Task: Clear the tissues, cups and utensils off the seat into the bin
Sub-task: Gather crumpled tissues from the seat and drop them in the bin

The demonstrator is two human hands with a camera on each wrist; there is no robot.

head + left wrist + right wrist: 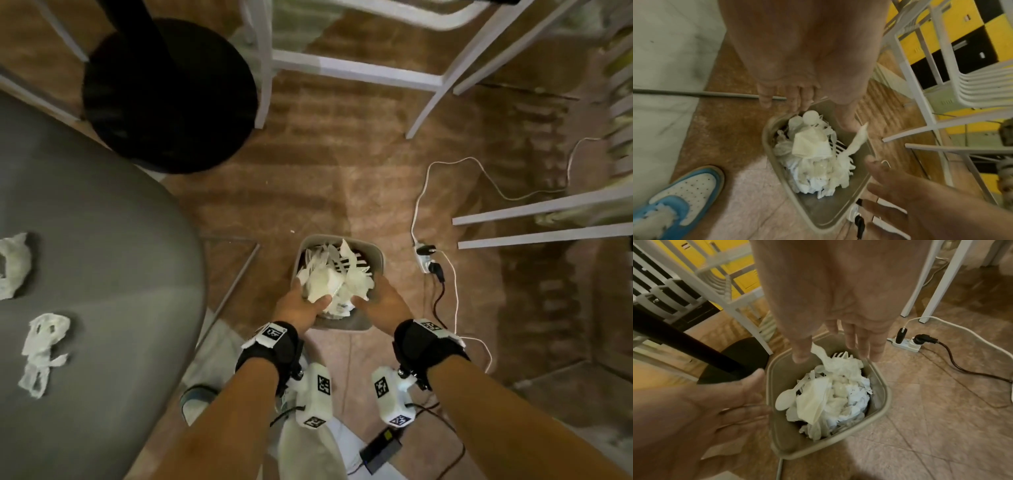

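The grey seat (102, 240) is the largest thing, and it lies to the left of the left hand (301, 305). Two crumpled tissues (42, 353) rest on it, well apart from both hands.

The floor (342, 178) is brown, and beyond the hands a black round base (168, 96) stands on it. White chair legs (431, 89) are farther ahead and to the right.

The bin (376, 255) stands on the floor directly under both hands. It is beige, and it is filled with white tissues, a spoon (784, 398) and a fork (840, 355), heaped nearly up to the rim.

The left hand is over the near left part of the bin. Its fingers (766, 99) are nearly straight and point down, and it holds nothing. The right hand (383, 305) is over the near right part. Its fingers (873, 352) are also spread and relaxed, and it holds nothing. A strip of tissue (858, 142) stands up just beside the left thumb; whether they touch, I cannot tell.

A power strip (426, 260) with a white cable lies on the floor, just to the right of the right hand. A blue and white shoe (680, 193) is near the bin, below the left hand.
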